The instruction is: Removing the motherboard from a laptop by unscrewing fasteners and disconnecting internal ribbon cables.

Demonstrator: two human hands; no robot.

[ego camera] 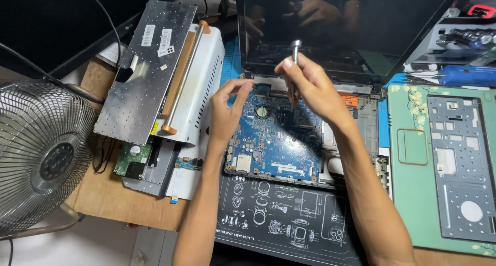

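Gripping an upright screwdriver [294, 64] (tip down), right hand [310, 87]; left hand [227, 108] pinches narrowly.

Bright, even light from overhead, and the view is sharp across the bench. Soft, short shadows sit just under both forearms. Directly beyond the right hand [310, 85], the dark laptop screen [351, 23] mirrors the hands as dim ghosts. Off to the far side of the left hand [227, 105], the upturned keyboard's metal back [139, 74] glares pale. Edges bow slightly; the fan [44, 155] looks stretched.
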